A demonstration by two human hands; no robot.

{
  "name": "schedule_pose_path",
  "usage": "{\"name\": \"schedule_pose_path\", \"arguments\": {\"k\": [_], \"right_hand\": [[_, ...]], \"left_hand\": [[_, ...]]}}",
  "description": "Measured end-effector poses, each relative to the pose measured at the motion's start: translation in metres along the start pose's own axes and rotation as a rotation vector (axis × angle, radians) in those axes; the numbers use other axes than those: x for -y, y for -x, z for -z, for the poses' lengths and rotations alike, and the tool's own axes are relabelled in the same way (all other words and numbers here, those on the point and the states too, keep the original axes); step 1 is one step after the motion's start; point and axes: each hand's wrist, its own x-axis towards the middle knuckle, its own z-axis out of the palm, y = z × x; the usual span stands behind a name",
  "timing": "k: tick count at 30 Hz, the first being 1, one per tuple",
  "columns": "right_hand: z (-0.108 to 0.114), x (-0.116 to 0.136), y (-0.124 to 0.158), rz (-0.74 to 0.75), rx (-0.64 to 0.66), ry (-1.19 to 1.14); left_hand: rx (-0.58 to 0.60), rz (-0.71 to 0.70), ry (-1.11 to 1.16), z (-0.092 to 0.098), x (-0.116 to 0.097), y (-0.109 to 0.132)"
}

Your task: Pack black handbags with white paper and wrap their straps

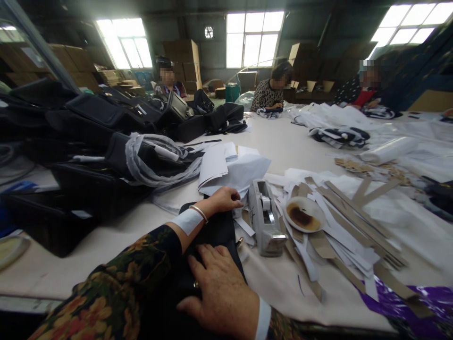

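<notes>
Worktable (pixel 283 141) | black bag (pixel 219 231) flat, matte | left hand (pixel 226 198) curled at edge, grip unclear | right hand (pixel 222 293) spread flat

- On tabletop (pixel 283 141), near edge: pouch (pixel 215 231), under right hand (pixel 221 290).
- At pouch's far end: left hand (pixel 226 198).
- Behind left hand: paper sheets (pixel 230 165).
- Just right of pouch: tape dispenser (pixel 265 219).
- Right of dispenser, on paper strips: dish (pixel 303 215).
- Right of dish: card strips (pixel 357 212).
- Behind strips, far right: roll (pixel 389 150).
- Left side: piled bags (pixel 88 141).
</notes>
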Motion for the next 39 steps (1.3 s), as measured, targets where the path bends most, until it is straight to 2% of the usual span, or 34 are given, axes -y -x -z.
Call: {"name": "schedule_pose_path", "arguments": {"k": [9, 39], "right_hand": [[-0.0002, -0.001, 0.0018, -0.004, 0.007, -0.021], [-0.0029, -0.0005, 0.0015, -0.013, 0.002, -0.026]], "left_hand": [[-0.029, 0.014, 0.033, -0.0017, 0.0039, -0.0024], [-0.004, -0.04, 0.001, 0.0021, 0.0042, -0.0014]]}}
